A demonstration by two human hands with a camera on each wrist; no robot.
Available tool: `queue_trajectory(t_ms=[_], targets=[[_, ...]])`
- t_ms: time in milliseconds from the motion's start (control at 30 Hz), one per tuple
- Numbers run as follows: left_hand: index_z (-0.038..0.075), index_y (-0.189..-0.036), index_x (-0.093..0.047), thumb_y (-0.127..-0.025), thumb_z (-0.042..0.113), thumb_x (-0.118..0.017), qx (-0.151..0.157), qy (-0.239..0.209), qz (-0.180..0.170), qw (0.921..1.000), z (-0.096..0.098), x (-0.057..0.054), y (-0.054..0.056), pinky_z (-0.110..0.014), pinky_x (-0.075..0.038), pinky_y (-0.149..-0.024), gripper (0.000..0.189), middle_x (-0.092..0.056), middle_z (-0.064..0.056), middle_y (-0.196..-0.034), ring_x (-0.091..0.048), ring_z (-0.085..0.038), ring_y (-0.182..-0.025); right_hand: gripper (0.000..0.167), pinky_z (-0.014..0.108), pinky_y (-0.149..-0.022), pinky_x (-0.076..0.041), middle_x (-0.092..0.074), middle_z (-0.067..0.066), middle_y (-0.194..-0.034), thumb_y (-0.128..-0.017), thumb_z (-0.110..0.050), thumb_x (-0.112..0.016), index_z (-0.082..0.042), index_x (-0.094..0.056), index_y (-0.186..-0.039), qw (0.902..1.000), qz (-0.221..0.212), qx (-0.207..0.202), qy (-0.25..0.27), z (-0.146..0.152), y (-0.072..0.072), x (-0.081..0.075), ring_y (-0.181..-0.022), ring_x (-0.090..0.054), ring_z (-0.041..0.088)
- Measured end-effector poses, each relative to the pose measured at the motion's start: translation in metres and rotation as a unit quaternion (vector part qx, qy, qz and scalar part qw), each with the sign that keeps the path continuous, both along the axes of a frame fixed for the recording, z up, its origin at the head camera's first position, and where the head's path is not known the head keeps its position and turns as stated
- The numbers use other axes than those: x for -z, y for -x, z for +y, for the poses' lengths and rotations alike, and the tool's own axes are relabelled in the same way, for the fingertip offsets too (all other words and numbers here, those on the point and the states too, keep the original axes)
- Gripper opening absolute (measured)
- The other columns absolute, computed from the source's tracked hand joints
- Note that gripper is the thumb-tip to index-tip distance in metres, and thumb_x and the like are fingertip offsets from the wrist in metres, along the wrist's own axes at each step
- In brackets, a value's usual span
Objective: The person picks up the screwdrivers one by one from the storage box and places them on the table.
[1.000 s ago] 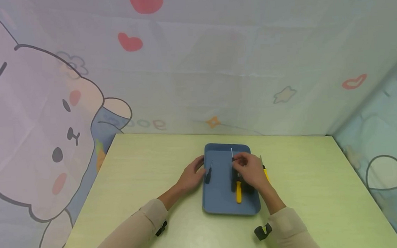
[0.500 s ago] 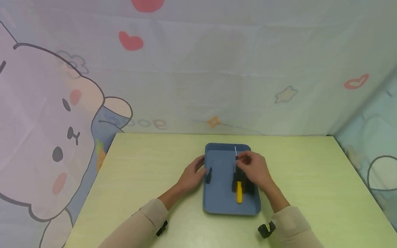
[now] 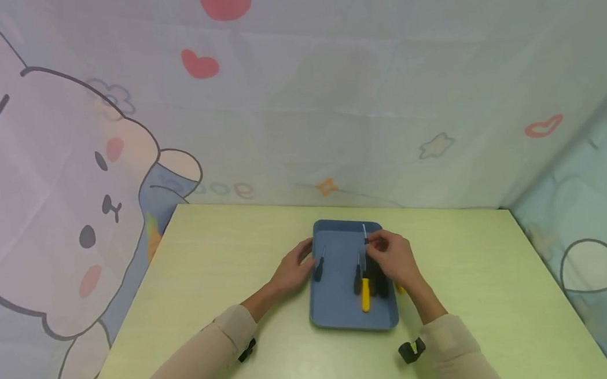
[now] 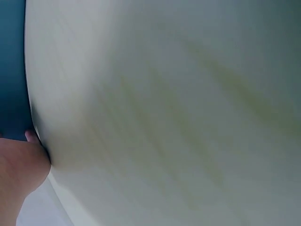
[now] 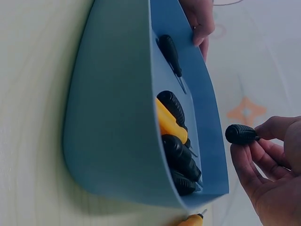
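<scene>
A blue tray [image 3: 334,312] stands on the table, its long sides running away from me. My left hand [image 3: 292,266] grips the tray's left rim, its thumb over the edge in the right wrist view. Above the tray's far right part, my right hand [image 3: 395,259] pinches a small screwdriver [image 5: 241,134] by its black ribbed handle, the thin shaft pointing away. Along the left side inside lies a small black screwdriver [image 3: 319,268]. On the right are a yellow-handled screwdriver [image 3: 366,297] and several black-handled screwdrivers [image 5: 178,155], bunched together and partly hidden by my right hand.
Outside the tray's right wall, a yellow-handled tool [image 5: 192,220] lies on the table, mostly hidden by my right arm in the head view. The pale green table [image 3: 498,293] ends at a printed cloth [image 3: 362,122] behind.
My right hand has shifted slightly to the right with the screwdriver, uncovering more of the black handles in the tray. The left hand and the tray have stayed in place.
</scene>
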State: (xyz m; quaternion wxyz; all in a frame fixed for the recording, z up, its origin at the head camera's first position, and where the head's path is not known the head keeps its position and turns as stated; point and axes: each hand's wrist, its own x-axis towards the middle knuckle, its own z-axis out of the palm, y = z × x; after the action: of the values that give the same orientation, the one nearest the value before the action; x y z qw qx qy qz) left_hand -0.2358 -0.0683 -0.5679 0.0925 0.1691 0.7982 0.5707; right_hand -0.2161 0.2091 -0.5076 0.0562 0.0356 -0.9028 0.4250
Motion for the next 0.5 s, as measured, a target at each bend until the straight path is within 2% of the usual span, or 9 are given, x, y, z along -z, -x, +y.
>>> queue_trajectory(t_ms=[167, 500], targets=[[-0.003, -0.162, -0.034, -0.108, 0.009, -0.052, 0.001, -0.01, 0.003, 0.9999, 0.0, 0.002, 0.0, -0.05, -0.028, -0.127, 0.058, -0.044, -0.022, -0.163, -0.04, -0.037, -0.153, 0.024, 0.041, -0.083, -0.056, -0.073, 0.013, -0.102, -0.096, -0.01, -0.071, 0.001, -0.075, -0.117, 1.0, 0.002, 0.001, -0.003, 0.004, 0.0, -0.001, -0.094, -0.067, 0.028], [-0.002, -0.163, -0.034, -0.109, 0.01, -0.053, 0.001, 0.0, 0.0, 1.0, 0.0, 0.001, 0.0, -0.046, -0.028, -0.127, 0.059, -0.044, -0.02, -0.163, -0.04, -0.034, -0.153, 0.02, 0.04, -0.081, -0.056, -0.073, 0.013, -0.099, -0.097, -0.009, -0.071, 0.0, -0.074, -0.115, 0.9999, 0.004, 0.011, -0.008, 0.014, 0.0, -0.001, -0.092, -0.067, 0.028]])
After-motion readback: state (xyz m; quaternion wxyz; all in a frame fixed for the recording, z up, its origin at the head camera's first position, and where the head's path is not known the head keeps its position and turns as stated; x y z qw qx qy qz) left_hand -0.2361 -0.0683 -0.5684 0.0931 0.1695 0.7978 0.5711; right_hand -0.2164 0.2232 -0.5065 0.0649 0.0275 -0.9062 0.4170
